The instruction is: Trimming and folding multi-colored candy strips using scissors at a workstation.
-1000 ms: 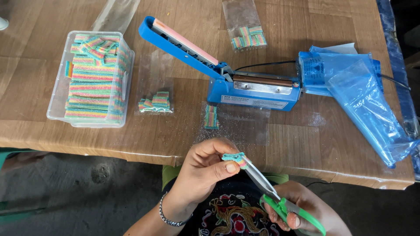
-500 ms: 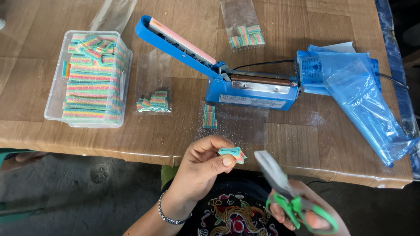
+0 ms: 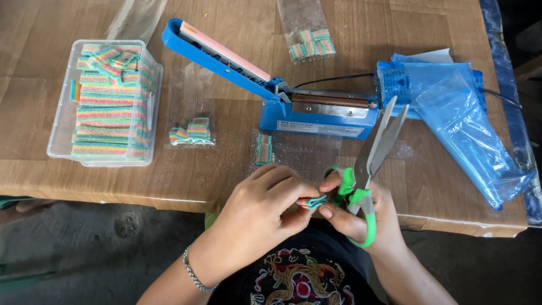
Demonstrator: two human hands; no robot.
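My left hand (image 3: 265, 206) pinches a small rainbow-striped candy piece (image 3: 312, 201) just in front of the table edge. My right hand (image 3: 361, 220) holds green-handled scissors (image 3: 370, 161), blades slightly apart and pointing up over the table. The right thumb and forefinger also touch the candy piece. A loose candy piece (image 3: 263, 148) lies on the table just beyond my hands.
A blue heat sealer (image 3: 293, 96) with its arm raised stands mid-table. A clear tub of rainbow candy strips (image 3: 107, 101) sits at the left. Small clear bags with candy pieces (image 3: 192, 131) (image 3: 309, 42) lie nearby. Blue plastic bags (image 3: 457, 118) lie at the right.
My right hand has swung the scissors from pointing toward the candy to pointing up. Both hands have come together on the candy piece.
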